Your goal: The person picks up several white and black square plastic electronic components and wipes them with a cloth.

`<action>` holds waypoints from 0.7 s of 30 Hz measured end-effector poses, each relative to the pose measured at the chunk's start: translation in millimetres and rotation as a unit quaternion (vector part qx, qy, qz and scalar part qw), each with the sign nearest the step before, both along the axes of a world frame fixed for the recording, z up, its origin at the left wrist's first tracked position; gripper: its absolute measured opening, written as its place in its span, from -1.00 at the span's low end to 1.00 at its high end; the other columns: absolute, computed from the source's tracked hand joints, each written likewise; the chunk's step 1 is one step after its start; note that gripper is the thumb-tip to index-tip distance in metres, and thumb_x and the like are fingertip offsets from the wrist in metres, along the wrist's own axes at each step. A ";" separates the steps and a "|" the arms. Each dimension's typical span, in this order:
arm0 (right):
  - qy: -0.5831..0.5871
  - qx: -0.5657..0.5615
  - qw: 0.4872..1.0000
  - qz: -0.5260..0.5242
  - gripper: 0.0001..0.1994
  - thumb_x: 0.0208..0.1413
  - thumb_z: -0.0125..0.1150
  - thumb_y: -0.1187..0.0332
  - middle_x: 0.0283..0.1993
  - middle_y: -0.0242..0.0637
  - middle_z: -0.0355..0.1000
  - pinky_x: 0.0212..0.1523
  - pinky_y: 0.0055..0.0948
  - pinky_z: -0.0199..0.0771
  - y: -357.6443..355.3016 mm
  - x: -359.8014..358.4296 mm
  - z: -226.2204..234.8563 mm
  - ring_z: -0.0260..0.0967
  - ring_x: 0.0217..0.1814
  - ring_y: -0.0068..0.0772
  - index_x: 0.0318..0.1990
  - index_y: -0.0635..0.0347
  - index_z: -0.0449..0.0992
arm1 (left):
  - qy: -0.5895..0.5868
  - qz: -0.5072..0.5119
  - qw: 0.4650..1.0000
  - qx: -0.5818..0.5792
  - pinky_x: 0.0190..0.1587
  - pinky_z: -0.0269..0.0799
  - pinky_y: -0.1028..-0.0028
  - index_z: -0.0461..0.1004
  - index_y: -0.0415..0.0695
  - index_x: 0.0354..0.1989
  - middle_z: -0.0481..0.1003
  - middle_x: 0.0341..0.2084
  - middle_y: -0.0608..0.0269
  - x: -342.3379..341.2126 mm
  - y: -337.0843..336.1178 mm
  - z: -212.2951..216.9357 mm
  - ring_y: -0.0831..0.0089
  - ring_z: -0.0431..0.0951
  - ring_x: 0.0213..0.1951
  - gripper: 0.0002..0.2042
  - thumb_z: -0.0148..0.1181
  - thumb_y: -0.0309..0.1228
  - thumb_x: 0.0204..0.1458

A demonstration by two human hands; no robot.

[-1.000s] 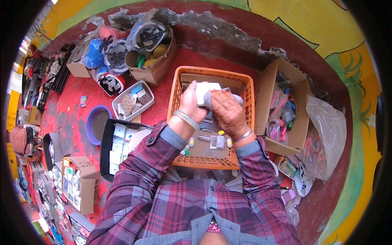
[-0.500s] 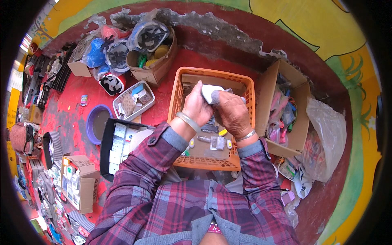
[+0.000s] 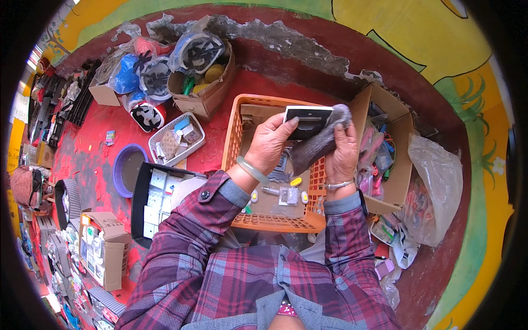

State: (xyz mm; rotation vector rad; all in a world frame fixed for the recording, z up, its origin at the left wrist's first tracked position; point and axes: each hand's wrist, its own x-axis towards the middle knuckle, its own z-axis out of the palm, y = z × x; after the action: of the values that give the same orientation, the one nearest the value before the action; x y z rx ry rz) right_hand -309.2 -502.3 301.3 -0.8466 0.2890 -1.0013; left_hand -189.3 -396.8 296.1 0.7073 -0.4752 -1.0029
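Left hand (image 3: 270,144) grips the flat rectangular plate with white rim and dark face (image 3: 308,122) by its left edge. Right hand (image 3: 342,151) is closed on a grey cloth (image 3: 318,144) pressed against the plate. Both are held above the orange plastic basket (image 3: 235,144).

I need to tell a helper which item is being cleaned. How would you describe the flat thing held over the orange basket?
Start at the orange basket in the middle of the red floor. Above its far end, the left hand holds up a flat rectangular plate, white-edged with a dark face, while the right hand presses a grey cloth against it. Nothing else there is lifted.
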 end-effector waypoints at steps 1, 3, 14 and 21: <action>-0.010 -0.005 1.000 -0.014 -0.70 0.19 0.05 0.43 0.00 -0.34 0.41 0.05 -0.42 0.37 -4.6 -3.1 3.8 0.37 0.00 -0.45 0.08 0.17 0.37 | -0.011 0.018 1.000 -0.009 -0.03 0.41 0.46 0.45 -0.19 -0.06 0.50 -0.16 0.24 0.6 -0.3 -0.1 0.47 0.50 -0.12 -0.77 0.06 -0.38 0.16; -0.019 -0.032 0.999 -0.014 -0.70 0.20 0.02 0.45 0.02 -0.33 0.40 0.10 -0.42 0.34 -16.1 -14.4 9.9 0.36 0.01 -0.42 0.09 0.19 0.36 | -0.107 0.051 0.993 -0.029 -0.01 0.40 0.46 0.44 -0.21 -0.04 0.50 -0.14 0.26 4.7 0.8 3.0 0.50 0.49 -0.11 -0.76 0.05 -0.42 0.16; 0.246 -0.596 0.749 -0.154 -0.60 0.11 -0.08 0.61 0.11 -0.06 0.36 0.29 -0.25 0.09 22.8 2.9 22.4 0.22 0.26 -0.12 0.14 0.29 0.32 | -0.403 0.156 0.901 0.032 -0.12 0.42 0.47 0.49 -0.21 -0.12 0.52 -0.26 0.12 -7.5 -4.3 -14.6 0.38 0.53 -0.20 -0.78 0.17 -0.53 0.04; 0.213 -0.440 0.866 -0.105 -0.62 0.09 -0.10 0.62 0.10 -0.01 0.36 0.28 -0.23 0.10 3.6 0.9 7.3 0.27 0.21 -0.07 0.08 0.29 0.38 | -0.387 0.160 0.908 0.013 -0.14 0.43 0.46 0.49 -0.21 -0.13 0.53 -0.29 0.12 -7.5 -6.0 -16.5 0.39 0.54 -0.22 -0.80 0.16 -0.54 0.04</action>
State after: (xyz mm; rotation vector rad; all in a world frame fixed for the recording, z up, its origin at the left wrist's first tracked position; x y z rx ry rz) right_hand -308.3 -498.7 308.6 -1.9205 0.2980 -1.1478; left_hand -196.8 -402.7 279.5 1.1663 -0.9963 -0.3829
